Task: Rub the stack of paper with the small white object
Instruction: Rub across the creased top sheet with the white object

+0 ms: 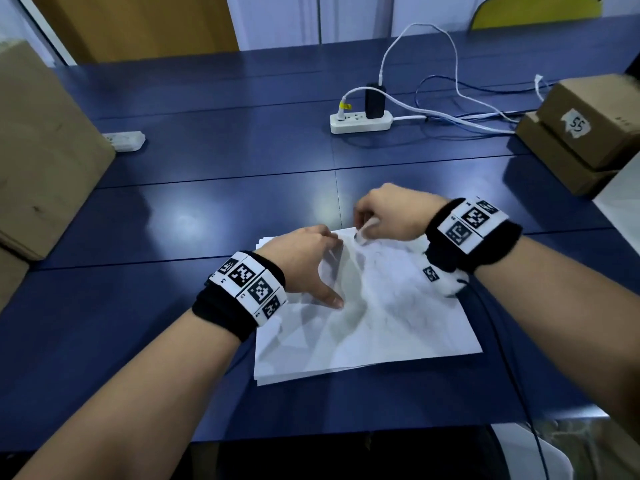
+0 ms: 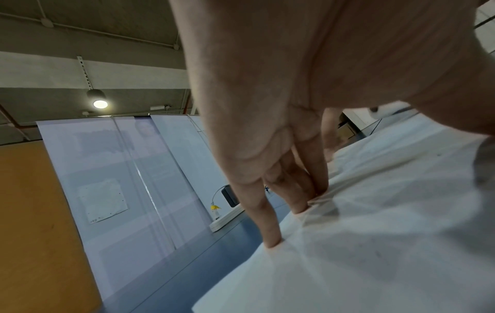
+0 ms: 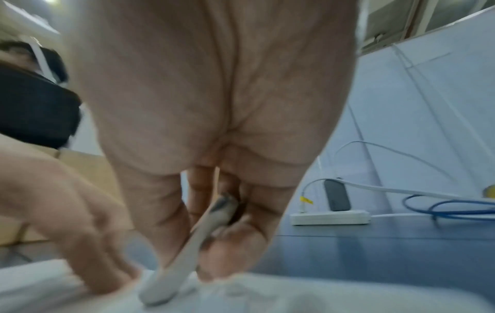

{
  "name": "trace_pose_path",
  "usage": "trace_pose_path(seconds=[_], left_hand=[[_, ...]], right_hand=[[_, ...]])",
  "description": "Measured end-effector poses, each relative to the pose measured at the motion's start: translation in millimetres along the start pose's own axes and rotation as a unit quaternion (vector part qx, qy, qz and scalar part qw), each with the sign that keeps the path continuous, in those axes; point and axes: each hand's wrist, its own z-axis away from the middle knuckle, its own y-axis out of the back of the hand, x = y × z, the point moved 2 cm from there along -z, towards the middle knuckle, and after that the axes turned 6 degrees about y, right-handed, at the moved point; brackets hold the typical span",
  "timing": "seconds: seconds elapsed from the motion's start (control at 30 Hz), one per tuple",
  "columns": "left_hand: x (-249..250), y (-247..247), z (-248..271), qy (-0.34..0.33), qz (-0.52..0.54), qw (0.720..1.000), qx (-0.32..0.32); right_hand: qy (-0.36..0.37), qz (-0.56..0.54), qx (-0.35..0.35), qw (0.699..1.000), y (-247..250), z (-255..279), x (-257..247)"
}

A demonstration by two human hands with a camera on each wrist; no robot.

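Observation:
A stack of white paper (image 1: 381,317) lies on the blue table (image 1: 207,202), its top sheet wrinkled. My left hand (image 1: 308,265) presses straight fingers (image 2: 270,224) on the stack's far left part, thumb spread toward me. My right hand (image 1: 384,216) pinches a small white object (image 1: 363,233), flat and smudged dark, with its lower end on the paper (image 3: 294,292) near the far edge. In the right wrist view the white object (image 3: 187,260) runs between thumb and fingers down to the sheet. The paper (image 2: 375,233) fills the lower right of the left wrist view.
A white power strip (image 1: 360,121) with a black adapter and cables sits beyond the paper. Cardboard boxes (image 1: 585,129) stand at the right, a large cardboard box (image 1: 41,161) at the left. A second white strip (image 1: 124,140) lies far left.

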Motion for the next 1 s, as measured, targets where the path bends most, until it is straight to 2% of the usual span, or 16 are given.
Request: trace_pose_path(seconds=[0.07, 0.1, 0.23, 0.3, 0.4, 0.43, 0.47, 0.57, 0.6, 0.63, 0.73, 0.8, 0.83, 0.93, 0.97, 1.0], left_hand=[[0, 0, 1, -0.001, -0.001, 1.0, 0.003], [0, -1, 1, 0.0, 0.001, 1.0, 0.004], [-1, -3, -1, 0.005, 0.01, 1.0, 0.004], [0, -2, -1, 0.004, 0.008, 1.0, 0.001], [1, -1, 0, -0.001, -0.001, 1.0, 0.002], [1, -1, 1, -0.001, -0.002, 1.0, 0.003], [1, -1, 1, 0.0, -0.002, 1.0, 0.004], [0, -2, -1, 0.001, 0.004, 1.0, 0.004], [1, -1, -1, 0.001, 0.004, 1.0, 0.003], [1, -1, -1, 0.002, 0.002, 1.0, 0.001], [2, 0, -2, 0.0, -0.002, 1.0, 0.001], [1, -2, -2, 0.001, 0.004, 1.0, 0.002], [1, -2, -2, 0.001, 0.004, 1.0, 0.002], [1, -2, -3, 0.004, -0.002, 1.0, 0.0], [1, -1, -3, 0.004, -0.003, 1.0, 0.0], [2, -1, -3, 0.003, -0.001, 1.0, -0.002]], right_hand=[[-0.014, -0.004, 0.038, 0.999, 4, -1, 7], [-0.011, -0.024, 0.021, 0.999, 3, 1, 7], [0.034, -0.068, -0.145, 0.987, -11, 20, -13], [0.027, -0.048, -0.112, 0.992, -9, 14, -10], [-0.019, 0.001, 0.023, 1.0, 2, -1, 7], [-0.024, -0.004, 0.036, 0.999, 3, -2, 9], [-0.02, -0.022, 0.018, 0.999, 3, 1, 7], [0.026, -0.083, -0.136, 0.987, -7, 17, -13], [0.039, -0.083, -0.166, 0.982, -10, 20, -17], [0.044, -0.072, -0.159, 0.984, -10, 20, -16], [-0.004, -0.033, -0.016, 0.999, 1, 7, 4], [-0.021, -0.037, 0.026, 0.999, 6, 6, 11], [-0.015, -0.048, 0.002, 0.999, 4, 10, 9], [0.028, -0.071, -0.138, 0.987, -8, 22, -13], [0.039, -0.066, -0.152, 0.985, -10, 23, -18], [0.041, -0.057, -0.137, 0.988, -10, 21, -18]])
